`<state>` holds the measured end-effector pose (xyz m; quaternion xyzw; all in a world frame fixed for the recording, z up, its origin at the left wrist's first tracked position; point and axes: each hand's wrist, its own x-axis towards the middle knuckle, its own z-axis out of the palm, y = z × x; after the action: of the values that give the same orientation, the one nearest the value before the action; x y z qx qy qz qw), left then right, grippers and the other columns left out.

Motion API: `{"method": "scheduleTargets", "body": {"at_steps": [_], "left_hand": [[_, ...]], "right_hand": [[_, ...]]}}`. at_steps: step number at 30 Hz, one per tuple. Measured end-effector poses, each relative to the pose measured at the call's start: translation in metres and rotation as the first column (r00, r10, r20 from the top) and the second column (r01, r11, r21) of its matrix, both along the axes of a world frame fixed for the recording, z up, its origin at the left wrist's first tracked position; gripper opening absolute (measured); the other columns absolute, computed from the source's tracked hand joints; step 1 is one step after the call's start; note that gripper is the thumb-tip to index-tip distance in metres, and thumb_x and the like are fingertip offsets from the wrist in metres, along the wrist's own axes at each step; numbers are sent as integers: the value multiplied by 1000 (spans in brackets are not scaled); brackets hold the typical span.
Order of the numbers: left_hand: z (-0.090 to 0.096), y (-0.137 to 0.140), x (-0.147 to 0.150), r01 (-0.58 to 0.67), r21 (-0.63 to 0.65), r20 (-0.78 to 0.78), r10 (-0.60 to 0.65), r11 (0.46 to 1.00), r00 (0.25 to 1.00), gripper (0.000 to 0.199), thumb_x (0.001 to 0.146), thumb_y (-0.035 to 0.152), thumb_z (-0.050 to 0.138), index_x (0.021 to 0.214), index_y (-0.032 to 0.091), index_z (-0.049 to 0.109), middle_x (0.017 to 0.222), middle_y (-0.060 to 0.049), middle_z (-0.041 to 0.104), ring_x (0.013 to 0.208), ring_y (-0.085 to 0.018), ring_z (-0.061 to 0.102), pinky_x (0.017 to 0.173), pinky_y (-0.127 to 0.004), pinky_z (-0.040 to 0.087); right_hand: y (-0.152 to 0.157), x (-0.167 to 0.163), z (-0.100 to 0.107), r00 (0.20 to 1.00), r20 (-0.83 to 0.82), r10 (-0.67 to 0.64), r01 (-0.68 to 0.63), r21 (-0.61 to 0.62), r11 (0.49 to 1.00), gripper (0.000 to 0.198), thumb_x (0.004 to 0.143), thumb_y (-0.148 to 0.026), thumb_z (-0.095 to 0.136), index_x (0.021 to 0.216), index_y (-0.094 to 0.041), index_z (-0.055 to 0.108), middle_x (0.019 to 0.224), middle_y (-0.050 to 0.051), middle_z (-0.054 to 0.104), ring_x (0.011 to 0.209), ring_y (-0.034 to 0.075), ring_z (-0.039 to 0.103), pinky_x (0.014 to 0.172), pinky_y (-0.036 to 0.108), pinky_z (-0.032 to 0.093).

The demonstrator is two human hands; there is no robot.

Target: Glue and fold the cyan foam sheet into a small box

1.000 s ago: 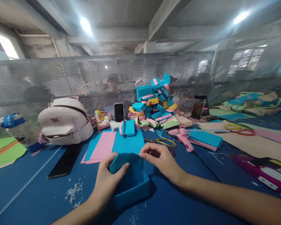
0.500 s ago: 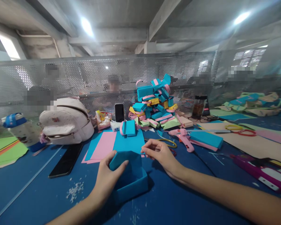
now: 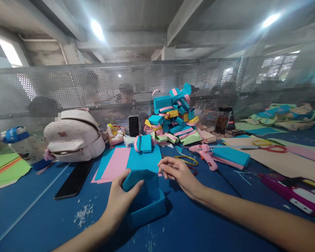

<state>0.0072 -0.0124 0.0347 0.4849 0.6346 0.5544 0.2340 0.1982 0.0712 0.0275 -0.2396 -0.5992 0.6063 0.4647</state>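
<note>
A blue paper box (image 3: 148, 208) with a raised flap stands on the dark blue table in front of me. My left hand (image 3: 126, 192) grips the box by its left side and flap, thumb on the inside. Just right of the flap, my right hand (image 3: 177, 172) is held in a pinch above the table. Whatever sits between its fingertips, if anything, is too small to name. Behind the hands lie flat sheets of blue paper (image 3: 144, 159) and pink paper (image 3: 118, 161). A small blue box with a pink strap (image 3: 144, 143) rests on them.
A pile of folded paper boxes (image 3: 173, 119) rises at the back. To the right are a pink glue gun (image 3: 206, 154), scissors (image 3: 187, 160) and a purple device (image 3: 294, 194). On the left are a black phone (image 3: 73, 180), a white backpack (image 3: 75, 136) and a bottle (image 3: 27, 147).
The fingers of my right hand have curled and shifted slightly. My left hand and the box have stayed in place.
</note>
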Motion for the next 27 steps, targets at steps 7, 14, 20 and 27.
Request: {"method": "scheduleTargets", "body": {"at_steps": [7, 14, 20, 27], "left_hand": [[5, -2, 2, 67, 0, -38, -67, 998, 997, 35, 61, 42, 75, 83, 16, 69, 88, -7, 73, 92, -31, 66, 82, -39, 53], [2, -2, 1, 14, -19, -44, -15, 1000, 999, 45, 58, 44, 76, 91, 15, 70, 99, -11, 73, 100, -34, 64, 88, -43, 50], [2, -2, 1, 58, -43, -36, -60, 997, 998, 45, 60, 45, 75, 93, 15, 69, 102, -11, 71, 104, -34, 62, 90, -43, 49], [4, -3, 2, 57, -11, -33, -57, 998, 998, 40, 60, 42, 76, 89, 15, 69, 99, -10, 72, 102, -34, 63, 92, -45, 47]], "right_hand": [[2, -2, -1, 1000, 20, 18, -17, -48, 999, 21, 80, -32, 70, 88, -14, 62, 77, 5, 69, 52, 6, 51, 45, 19, 28], [1, -1, -1, 999, 9, 35, -35, -55, 998, 22, 79, -34, 72, 82, -16, 59, 77, 4, 69, 51, 7, 53, 46, 20, 29], [2, -2, -2, 1000, 5, 10, -10, -23, 1000, 32, 78, -44, 71, 76, -14, 61, 70, 1, 62, 50, 7, 49, 45, 21, 25], [5, -1, -5, 999, 12, 32, -32, -21, 999, 33, 80, -47, 68, 78, -16, 58, 69, 0, 60, 51, 7, 47, 47, 22, 28]]}}
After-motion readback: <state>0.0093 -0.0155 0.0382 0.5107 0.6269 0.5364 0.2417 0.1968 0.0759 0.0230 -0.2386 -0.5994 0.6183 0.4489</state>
